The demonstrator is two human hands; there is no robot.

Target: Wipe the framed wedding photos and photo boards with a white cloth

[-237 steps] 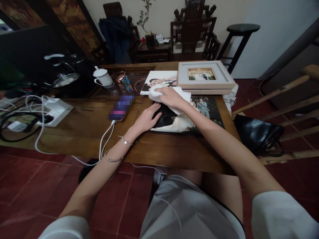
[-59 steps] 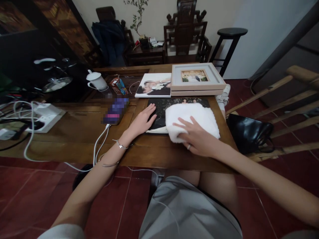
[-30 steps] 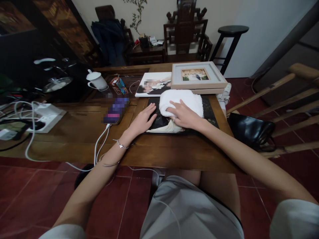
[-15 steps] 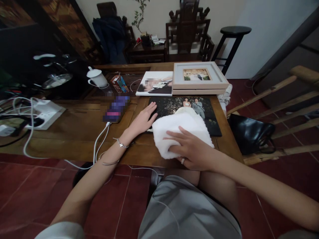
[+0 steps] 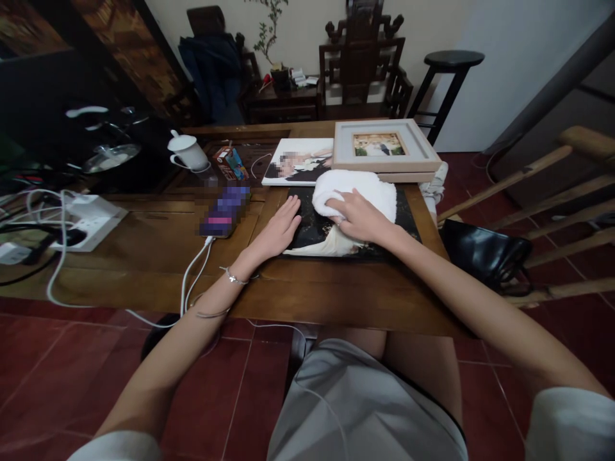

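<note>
A dark wedding photo panel lies flat on the wooden table in front of me. My right hand grips a folded white towel and presses it on the panel's upper part, so the couple in the picture is covered. The pale dress at the panel's lower edge shows below the towel. My left hand rests with fingers stretched out on the panel's left edge.
Behind the panel lie a white photo print and stacked pale frames. To the left are a phone on a charging cable, a small box, a lidded white cup and a power strip. A wooden chair stands at right.
My right hand has moved the towel away from me, from the panel's near edge to its far part, uncovering the lower edge. My left hand has stayed in place.
</note>
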